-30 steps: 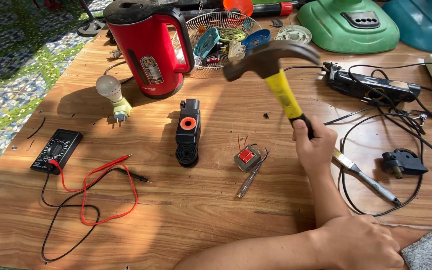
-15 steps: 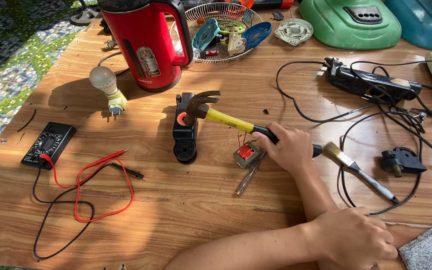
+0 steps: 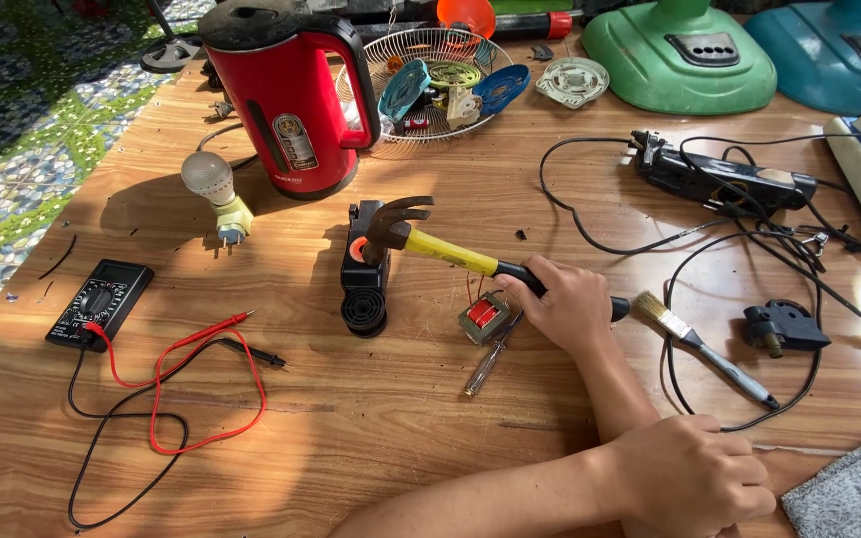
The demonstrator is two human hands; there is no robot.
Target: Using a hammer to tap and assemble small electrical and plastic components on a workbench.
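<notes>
Sunlit wooden tabletop (image 3: 371,428) carries everything. Nearest, one hand (image 3: 695,478) rests curled in a loose fist, holding nothing. Beyond it the other hand (image 3: 570,304) has its fingers clamped round the black grip of a hammer (image 3: 430,239) (arms seem crossed, so sides are uncertain). Its handle runs up-left from the fingers, head resting on the black motor housing (image 3: 364,284), farther off.

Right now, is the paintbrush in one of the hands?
No, the paintbrush lies on the table; the right hand grips the hammer.
</notes>
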